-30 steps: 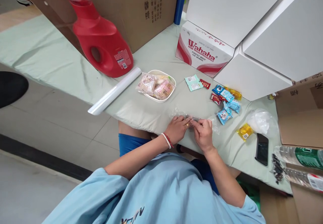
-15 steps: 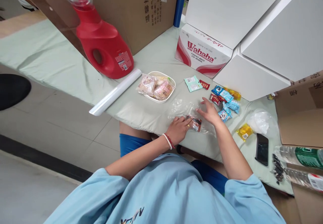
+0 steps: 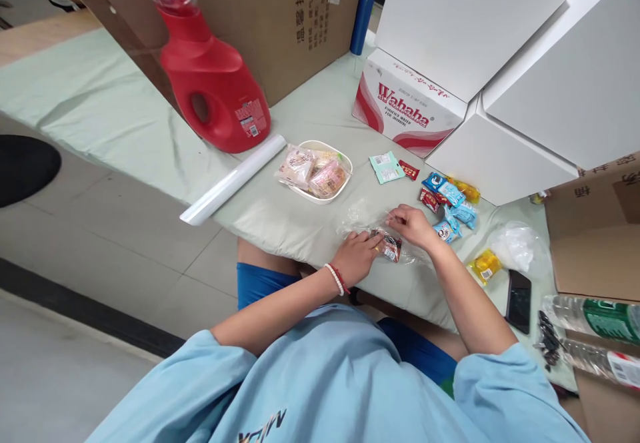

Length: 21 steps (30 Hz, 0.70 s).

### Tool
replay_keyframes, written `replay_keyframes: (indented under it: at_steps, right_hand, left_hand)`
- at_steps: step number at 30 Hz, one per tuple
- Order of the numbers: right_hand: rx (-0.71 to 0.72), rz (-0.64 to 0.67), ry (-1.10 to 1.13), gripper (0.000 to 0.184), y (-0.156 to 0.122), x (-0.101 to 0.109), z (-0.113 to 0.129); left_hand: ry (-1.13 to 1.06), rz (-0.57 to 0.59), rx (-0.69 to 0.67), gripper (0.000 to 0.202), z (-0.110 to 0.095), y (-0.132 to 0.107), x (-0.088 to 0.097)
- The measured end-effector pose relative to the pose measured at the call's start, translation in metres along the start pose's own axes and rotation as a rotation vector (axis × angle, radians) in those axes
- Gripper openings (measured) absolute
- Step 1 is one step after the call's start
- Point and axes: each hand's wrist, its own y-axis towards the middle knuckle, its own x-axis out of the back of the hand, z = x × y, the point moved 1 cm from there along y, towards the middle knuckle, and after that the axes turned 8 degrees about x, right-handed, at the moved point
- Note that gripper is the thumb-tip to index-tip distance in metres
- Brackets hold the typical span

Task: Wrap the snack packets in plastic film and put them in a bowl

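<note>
A small dark red-brown snack packet (image 3: 392, 249) lies on a crumpled sheet of clear plastic film (image 3: 358, 212) near the table's front edge. My left hand (image 3: 357, 255) rests on the packet with its fingers stretched out, pressing it down. At the film's right side my right hand (image 3: 413, 225) has thumb and fingers pinched together on the film's edge. Part of the packet is hidden under my left fingers. Just right of my right hand is a pile of wrapped snacks, with a blue packet (image 3: 447, 231) closest to it.
A white bowl (image 3: 350, 163) of wrapped snacks and a roll of film (image 3: 233, 180) lie to the left. Behind stand a red detergent bottle (image 3: 215, 90) and a Wahaha box (image 3: 407, 106). A phone (image 3: 519, 301) and plastic bottles (image 3: 607, 320) are at the right.
My right hand has drawn its spread fingers together onto the film's edge, which is now lifted slightly. My left hand stays on the packet. The view has shifted a little.
</note>
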Motion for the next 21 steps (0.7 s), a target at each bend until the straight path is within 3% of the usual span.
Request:
replay_keyframes:
  at_steps: [4, 8, 12, 16, 18, 21]
  right_hand:
    - [0.143, -0.072, -0.241, 0.028, -0.042, -0.017, 0.033]
    - [0.210, -0.198, -0.344, 0.036, -0.077, -0.051, 0.044]
    - [0.252, -0.375, -0.317, 0.044, -0.093, -0.079, 0.043]
    - [0.261, -0.435, -0.250, 0.048, -0.094, -0.093, 0.041]
    - [0.234, -0.428, -0.223, 0.045, -0.093, -0.095, 0.038]
    - [0.210, -0.401, -0.172, 0.042, -0.091, -0.093, 0.033]
  left_hand:
    - [-0.033, -0.017, 0.004, 0.044, 0.000, -0.001, 0.001]
    - [-0.095, -0.014, -0.006, 0.040, -0.001, -0.003, 0.002]
    - [-0.229, -0.025, -0.019, 0.040, 0.003, -0.003, -0.003]
    - [-0.599, -0.062, -0.028, 0.039, 0.023, -0.004, -0.013]
    - [-0.848, -0.127, 0.146, 0.034, 0.041, -0.004, -0.014]
    - [-1.070, -0.277, 0.578, 0.027, 0.070, 0.003, -0.003]
